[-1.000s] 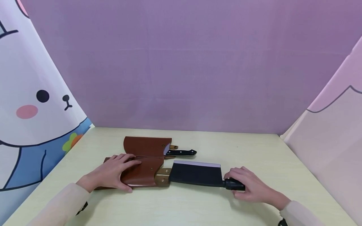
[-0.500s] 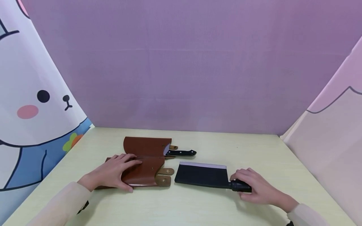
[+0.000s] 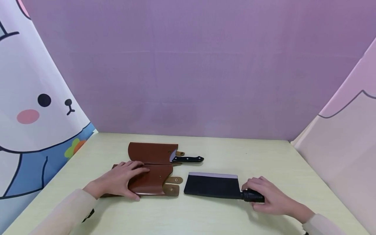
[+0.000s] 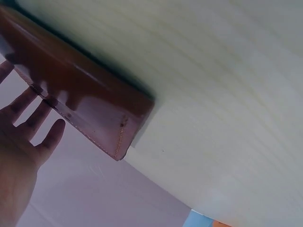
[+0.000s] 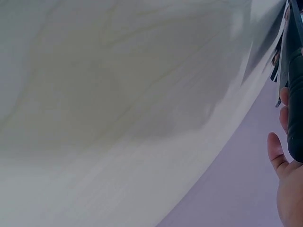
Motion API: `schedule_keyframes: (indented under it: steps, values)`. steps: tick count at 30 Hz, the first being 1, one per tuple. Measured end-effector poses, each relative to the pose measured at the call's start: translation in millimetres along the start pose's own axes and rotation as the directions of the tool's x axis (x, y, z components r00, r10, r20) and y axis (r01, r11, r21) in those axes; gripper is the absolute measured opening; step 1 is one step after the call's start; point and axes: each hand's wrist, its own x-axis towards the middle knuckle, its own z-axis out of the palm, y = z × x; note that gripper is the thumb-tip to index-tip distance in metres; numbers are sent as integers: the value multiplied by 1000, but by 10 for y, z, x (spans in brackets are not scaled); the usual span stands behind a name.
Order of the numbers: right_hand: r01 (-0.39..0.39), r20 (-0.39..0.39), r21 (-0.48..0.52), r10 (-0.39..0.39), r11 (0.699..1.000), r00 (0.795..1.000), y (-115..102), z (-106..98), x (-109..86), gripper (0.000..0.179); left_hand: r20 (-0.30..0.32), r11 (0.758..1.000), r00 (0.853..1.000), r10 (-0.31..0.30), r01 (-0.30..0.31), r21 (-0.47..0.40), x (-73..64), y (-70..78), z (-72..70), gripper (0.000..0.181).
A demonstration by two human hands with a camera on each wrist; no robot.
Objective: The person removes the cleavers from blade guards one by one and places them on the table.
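Note:
My right hand [image 3: 271,198] grips the black handle of a cleaver [image 3: 212,186], whose broad black blade points left and has a pale strip along its far edge. In the right wrist view the dark handle [image 5: 296,109] lies in the fingers at the right side. A brown leather knife sheath [image 3: 152,182] lies at the near left, its two strap ends just short of the blade tip. Spread across that sheath, my left hand [image 3: 118,179] holds it, thumb at the near edge and fingers over the top. The left wrist view shows its fingertips along the glossy sheath [image 4: 94,111].
Behind the near sheath lies a second brown sheath [image 3: 152,153], with a smaller knife [image 3: 188,159] in it, its black riveted handle sticking out to the right. The pale table [image 3: 249,153] ends at a purple backdrop [image 3: 199,81]; printed cloth panels stand at both sides.
The cleaver moved right and slightly nearer with my right hand, coming away from the sheath's straps. My left hand and the near sheath shifted slightly right. The second sheath stayed put.

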Motion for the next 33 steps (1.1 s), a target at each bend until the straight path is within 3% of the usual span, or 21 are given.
schedule_keyframes:
  steps: [23, 33]
  values:
    - [-7, 38, 32, 6, 999, 999, 48, -19, -50, 55, 21, 999, 999, 32, -32, -26, 73, 73, -9, 92]
    - [-84, 87, 16, 82, 996, 993, 109, -43, -68, 55, 49, 999, 999, 24, -22, -38, 97, 83, -9, 91]
